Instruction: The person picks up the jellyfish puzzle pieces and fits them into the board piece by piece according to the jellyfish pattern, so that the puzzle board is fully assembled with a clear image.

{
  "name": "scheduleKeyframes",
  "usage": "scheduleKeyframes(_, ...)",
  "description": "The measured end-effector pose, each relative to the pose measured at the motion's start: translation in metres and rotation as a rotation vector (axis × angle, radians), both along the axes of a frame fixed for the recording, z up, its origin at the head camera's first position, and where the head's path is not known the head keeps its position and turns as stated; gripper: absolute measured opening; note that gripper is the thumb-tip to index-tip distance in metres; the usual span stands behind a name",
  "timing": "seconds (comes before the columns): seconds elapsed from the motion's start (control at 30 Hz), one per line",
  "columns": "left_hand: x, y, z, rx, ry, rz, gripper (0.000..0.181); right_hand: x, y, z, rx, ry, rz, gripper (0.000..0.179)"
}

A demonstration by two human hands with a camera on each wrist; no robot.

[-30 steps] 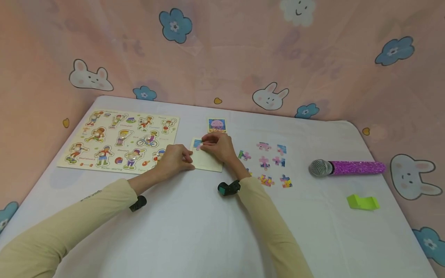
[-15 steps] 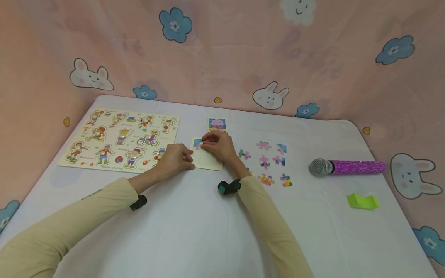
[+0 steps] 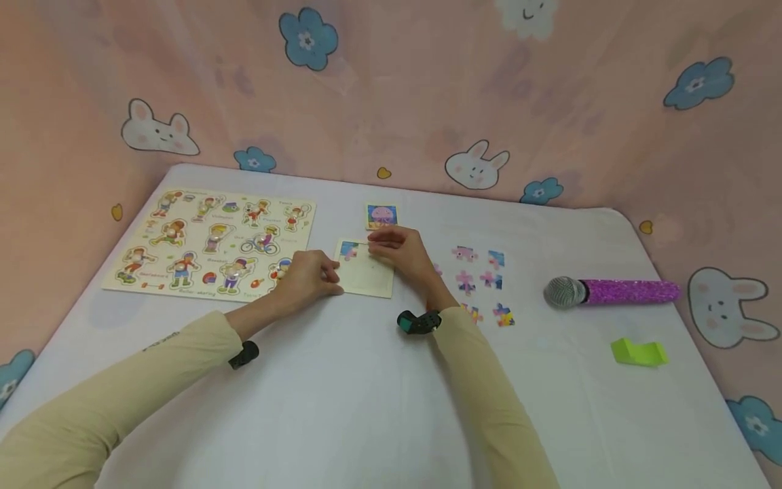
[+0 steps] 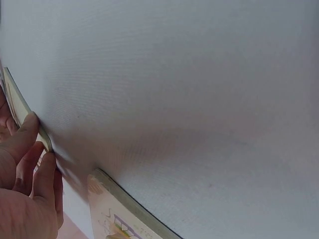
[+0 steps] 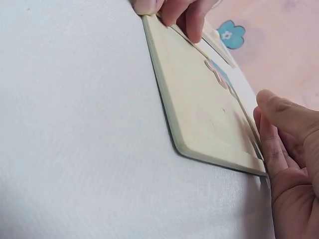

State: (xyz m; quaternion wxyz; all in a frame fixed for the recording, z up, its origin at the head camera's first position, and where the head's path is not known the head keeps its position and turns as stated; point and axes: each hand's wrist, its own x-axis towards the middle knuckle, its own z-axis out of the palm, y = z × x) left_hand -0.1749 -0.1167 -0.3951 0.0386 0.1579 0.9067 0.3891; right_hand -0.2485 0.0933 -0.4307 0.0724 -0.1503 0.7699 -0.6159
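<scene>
A small cream puzzle tray (image 3: 365, 278) lies flat on the white table, one blue-and-pink jigsaw piece (image 3: 348, 250) set in its far left corner. My left hand (image 3: 308, 277) pinches the tray's left edge; in the left wrist view the thumb (image 4: 25, 137) lies on its rim. Over the far right edge hovers my right hand (image 3: 404, 257), fingers loosely bent and nothing visible between them. In the right wrist view that hand (image 5: 294, 144) is beside the tray (image 5: 199, 109). Behind the tray stands a small octopus picture (image 3: 381, 215), its lower edge close to my right fingers.
Several loose jigsaw pieces (image 3: 465, 282) lie right of the tray, some hidden behind my right wrist. A large sports-figure puzzle board (image 3: 208, 255) is at left. Farther right are a purple glittery microphone (image 3: 629, 292) and a green curved block (image 3: 639, 353). A pink patterned cloth (image 3: 391, 88) hangs behind.
My right hand has lifted off the jigsaw piece and moved right, uncovering it in the tray's corner. The left hand stays at the tray's edge.
</scene>
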Motion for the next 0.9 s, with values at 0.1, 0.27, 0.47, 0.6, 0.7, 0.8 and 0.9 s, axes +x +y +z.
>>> scheduleKeyframes(0.1, 0.000, 0.000, 0.000, 0.006, -0.010, 0.004, 0.013, 0.000, 0.007, 0.001, 0.012, -0.010, -0.004, 0.025)
scheduleKeyframes(0.27, 0.000, 0.000, 0.000, 0.017, -0.020, 0.007, 0.014, 0.000, 0.020, 0.004, 0.004, -0.006, -0.004, 0.027)
scheduleKeyframes(0.47, 0.000, 0.000, 0.000, 0.028, -0.031, 0.011, 0.016, 0.002, 0.034, 0.009, -0.008, -0.017, -0.035, 0.028)
scheduleKeyframes(0.6, 0.000, 0.000, 0.001, 0.024, -0.040, 0.010, 0.015, 0.000, 0.045, 0.008, -0.018, 0.003, -0.047, 0.028)
scheduleKeyframes(0.7, 0.001, -0.001, 0.002, 0.021, -0.040, 0.009, 0.015, -0.002, 0.053, 0.008, -0.010, 0.022, -0.058, 0.027)
scheduleKeyframes(0.8, 0.000, -0.001, 0.003, 0.023, -0.041, 0.003, 0.015, -0.002, 0.063, 0.009, 0.022, 0.031, -0.071, 0.027)
scheduleKeyframes(0.9, 0.000, 0.000, 0.003, 0.024, -0.036, 0.000, 0.015, -0.003, 0.074, 0.011, 0.059, 0.039, -0.088, 0.027)
